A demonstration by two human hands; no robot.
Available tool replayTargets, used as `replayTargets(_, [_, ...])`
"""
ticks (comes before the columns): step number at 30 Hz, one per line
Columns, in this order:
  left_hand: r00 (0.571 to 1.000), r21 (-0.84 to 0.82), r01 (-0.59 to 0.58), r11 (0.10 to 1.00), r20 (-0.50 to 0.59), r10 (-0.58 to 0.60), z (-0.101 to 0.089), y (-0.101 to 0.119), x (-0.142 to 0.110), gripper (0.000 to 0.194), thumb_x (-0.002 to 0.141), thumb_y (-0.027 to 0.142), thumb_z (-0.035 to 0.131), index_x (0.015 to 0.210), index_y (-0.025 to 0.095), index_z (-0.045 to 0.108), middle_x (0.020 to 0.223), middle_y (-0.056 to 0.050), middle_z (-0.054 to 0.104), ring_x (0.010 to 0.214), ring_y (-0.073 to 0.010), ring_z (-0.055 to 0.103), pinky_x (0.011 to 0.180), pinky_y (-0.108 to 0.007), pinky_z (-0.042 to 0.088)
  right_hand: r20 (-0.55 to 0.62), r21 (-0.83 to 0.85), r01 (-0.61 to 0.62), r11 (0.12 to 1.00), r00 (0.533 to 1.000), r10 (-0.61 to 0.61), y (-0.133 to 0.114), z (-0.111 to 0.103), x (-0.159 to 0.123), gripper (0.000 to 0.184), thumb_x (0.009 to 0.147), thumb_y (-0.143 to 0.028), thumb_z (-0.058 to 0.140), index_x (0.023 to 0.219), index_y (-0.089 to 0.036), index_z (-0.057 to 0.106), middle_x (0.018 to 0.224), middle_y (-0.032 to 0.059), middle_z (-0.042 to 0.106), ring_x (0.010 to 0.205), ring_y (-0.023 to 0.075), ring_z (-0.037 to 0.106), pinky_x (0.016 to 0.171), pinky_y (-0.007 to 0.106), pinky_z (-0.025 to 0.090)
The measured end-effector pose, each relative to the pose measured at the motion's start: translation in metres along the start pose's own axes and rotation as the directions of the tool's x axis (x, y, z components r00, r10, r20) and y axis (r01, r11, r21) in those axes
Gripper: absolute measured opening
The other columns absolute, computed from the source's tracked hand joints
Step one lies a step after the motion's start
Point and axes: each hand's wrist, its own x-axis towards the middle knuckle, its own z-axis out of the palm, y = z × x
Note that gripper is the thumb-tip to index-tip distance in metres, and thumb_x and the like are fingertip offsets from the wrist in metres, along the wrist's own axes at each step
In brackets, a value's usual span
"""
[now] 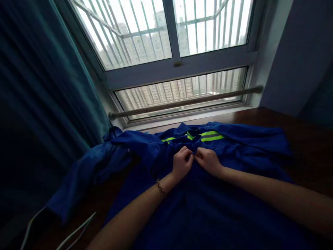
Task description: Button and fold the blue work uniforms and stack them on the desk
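Note:
A blue work jacket (249,146) with yellow-green reflective strips (212,136) lies spread out before me, its sleeves reaching to both sides. My left hand (182,161), with a bracelet (160,187) on the wrist, pinches the cloth near the middle of the garment. Right beside it, my right hand (208,160) pinches the same area, fingertips almost touching those of the left. Whatever small part of the jacket sits between the fingertips is mostly hidden.
Under the jacket is a dark brown wooden surface (260,116). A barred window (179,62) with a horizontal rail (187,102) stands behind it. A blue-green curtain (65,80) hangs at left. White cords (78,229) lie at lower left.

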Motion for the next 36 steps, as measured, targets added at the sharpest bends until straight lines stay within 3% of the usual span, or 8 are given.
replayTargets(11, [0.967,0.187,-0.249,0.950,0.100,0.234,0.001,-0.002,-0.008,0.016,0.081,0.017,0.041,0.069,0.016,0.051,0.070,-0.004,0.049,0.068,-0.0135,0.047,0.061,-0.025,0.036,0.059,-0.063,-0.028,0.998,0.998,0.032,0.003,-0.002,0.000,0.010,0.069,-0.015,0.046,0.059,-0.018,0.046,0.059,0.0018,0.056,0.054,0.0129,0.049,0.051,0.025,0.023])
replayTargets(16, [0.977,0.161,-0.192,0.968,0.126,0.173,-0.002,0.001,-0.002,0.017,0.081,0.020,0.041,0.069,0.016,0.052,0.072,-0.004,0.051,0.069,-0.0134,0.049,0.063,-0.024,0.037,0.069,-0.012,-0.017,1.000,0.997,0.018,0.003,-0.002,0.000,0.009,0.069,-0.015,0.044,0.061,-0.018,0.047,0.062,0.0021,0.057,0.057,0.0132,0.049,0.052,0.024,0.024])
replayTargets(20, [0.977,0.033,-0.006,0.999,0.213,-0.002,-0.011,0.004,0.014,0.019,0.081,0.032,0.044,0.086,0.017,0.054,0.079,-0.003,0.056,0.069,-0.0131,0.052,0.062,-0.023,0.039,0.016,0.168,-0.100,0.981,0.995,0.098,0.009,-0.003,0.004,0.012,0.071,-0.018,0.044,0.060,-0.018,0.043,0.056,-0.0011,0.050,0.052,0.0113,0.044,0.051,0.022,0.025])
replayTargets(23, [0.851,-0.100,0.212,0.972,0.507,-0.134,-0.023,0.002,0.024,0.033,0.080,0.046,0.043,0.089,0.017,0.055,0.066,0.000,0.056,0.054,-0.0116,0.050,0.050,-0.021,0.036,-0.033,0.361,-0.165,0.918,0.981,0.189,0.014,-0.007,0.011,0.018,0.076,-0.025,0.042,0.060,-0.018,0.043,0.052,-0.0033,0.044,0.049,0.0101,0.039,0.049,0.022,0.025])
replayTargets(26, [0.529,-0.108,0.405,0.908,0.838,-0.136,-0.042,-0.004,0.032,0.044,0.078,0.055,0.039,0.076,0.015,0.058,0.052,0.002,0.049,0.042,-0.0096,0.043,0.041,-0.020,0.033,-0.089,0.480,-0.175,0.860,0.965,0.246,0.017,-0.012,0.017,0.023,0.078,-0.032,0.043,0.061,-0.018,0.044,0.052,-0.0040,0.042,0.049,0.0099,0.036,0.048,0.022,0.026])
replayTargets(28, [0.396,-0.064,0.413,0.908,0.911,-0.116,-0.059,-0.012,0.037,0.045,0.076,0.055,0.041,0.071,0.015,0.060,0.051,0.002,0.049,0.042,-0.0090,0.043,0.041,-0.019,0.032,-0.116,0.503,-0.167,0.848,0.959,0.257,0.017,-0.016,0.019,0.024,0.077,-0.034,0.045,0.061,-0.017,0.045,0.053,-0.0041,0.041,0.050,0.0097,0.035,0.049,0.022,0.026])
replayTargets(30, [0.379,0.002,0.331,0.944,0.916,-0.135,-0.075,-0.021,0.043,0.038,0.072,0.050,0.051,0.066,0.014,0.062,0.053,0.001,0.052,0.045,-0.0087,0.043,0.043,-0.019,0.031,-0.132,0.510,-0.153,0.847,0.959,0.253,0.017,-0.018,0.020,0.024,0.077,-0.035,0.045,0.061,-0.017,0.046,0.053,-0.0040,0.041,0.050,0.0096,0.035,0.050,0.022,0.026])
replayTargets(36, [0.480,0.442,0.120,0.889,0.758,-0.442,-0.096,-0.023,0.047,0.010,0.058,0.024,0.066,0.055,0.016,0.064,0.050,0.001,0.055,0.046,-0.0101,0.045,0.045,-0.021,0.029,-0.122,0.518,-0.180,0.836,0.952,0.281,0.018,-0.018,0.020,0.024,0.077,-0.035,0.046,0.061,-0.017,0.047,0.054,-0.0038,0.042,0.052,0.0101,0.036,0.051,0.022,0.027])
